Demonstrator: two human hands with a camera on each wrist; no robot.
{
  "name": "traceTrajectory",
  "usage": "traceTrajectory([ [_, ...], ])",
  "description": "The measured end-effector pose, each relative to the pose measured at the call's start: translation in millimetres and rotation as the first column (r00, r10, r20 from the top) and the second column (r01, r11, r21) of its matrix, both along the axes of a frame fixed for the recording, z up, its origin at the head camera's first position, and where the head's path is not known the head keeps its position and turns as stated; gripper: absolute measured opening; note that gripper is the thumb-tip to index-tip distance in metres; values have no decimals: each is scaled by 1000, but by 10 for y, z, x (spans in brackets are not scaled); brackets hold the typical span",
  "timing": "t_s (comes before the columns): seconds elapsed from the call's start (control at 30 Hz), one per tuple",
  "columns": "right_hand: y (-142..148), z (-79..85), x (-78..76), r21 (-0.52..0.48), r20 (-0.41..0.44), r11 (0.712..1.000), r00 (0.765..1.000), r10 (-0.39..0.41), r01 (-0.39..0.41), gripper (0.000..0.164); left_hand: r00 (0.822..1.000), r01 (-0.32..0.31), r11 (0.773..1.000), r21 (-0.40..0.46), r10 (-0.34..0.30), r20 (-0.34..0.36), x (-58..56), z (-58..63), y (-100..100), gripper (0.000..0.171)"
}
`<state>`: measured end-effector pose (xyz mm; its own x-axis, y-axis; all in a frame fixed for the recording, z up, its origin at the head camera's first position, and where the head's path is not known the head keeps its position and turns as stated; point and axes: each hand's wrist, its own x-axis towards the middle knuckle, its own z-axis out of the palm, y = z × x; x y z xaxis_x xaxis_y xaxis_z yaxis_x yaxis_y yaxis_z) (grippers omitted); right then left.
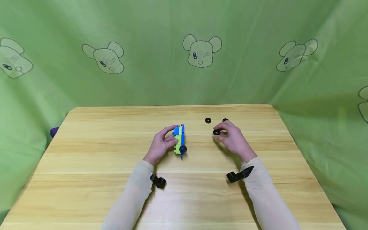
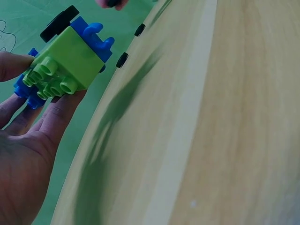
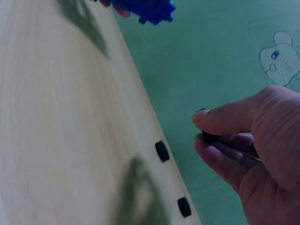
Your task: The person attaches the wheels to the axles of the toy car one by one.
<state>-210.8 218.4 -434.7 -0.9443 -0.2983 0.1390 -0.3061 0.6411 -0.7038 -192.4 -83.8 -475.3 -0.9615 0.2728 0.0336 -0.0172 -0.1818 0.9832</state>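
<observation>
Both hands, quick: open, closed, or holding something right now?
Left hand: holding the lime-green and blue plastic block toy.
Right hand: holding a small black round wheel, pinched in its fingertips.

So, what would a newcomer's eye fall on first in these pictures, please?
Probably the blue and lime-green toy brick car, held in the left hand above the wooden table. Next might come the black toy tyre pinched in the right hand, and two more tyres lying toward the table's far edge.
</observation>
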Motion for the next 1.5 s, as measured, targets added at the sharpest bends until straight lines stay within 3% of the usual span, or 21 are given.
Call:
traceTrajectory([
  [0.23, -124, 146, 76, 17, -61, 998, 996, 57, -56, 34, 1000, 10, 1000, -15, -10, -2, 2, 15, 13, 58],
  [0.53, -256, 277, 141, 43, -144, 997, 987, 67, -61, 36, 1000, 16, 1000, -22, -16, -1, -1, 9, 33, 57],
  [1.07, -396, 306, 171, -9, -119, 997, 990, 81, -82, 32, 999, 35, 999, -6, -35, -4, 9, 10, 68, 57],
  [1.5, -556, 269, 209, 47, -97, 994, 990, 99, -95, 34, 999, 37, 999, 6, -37, -15, 18, 7, 78, 57],
])
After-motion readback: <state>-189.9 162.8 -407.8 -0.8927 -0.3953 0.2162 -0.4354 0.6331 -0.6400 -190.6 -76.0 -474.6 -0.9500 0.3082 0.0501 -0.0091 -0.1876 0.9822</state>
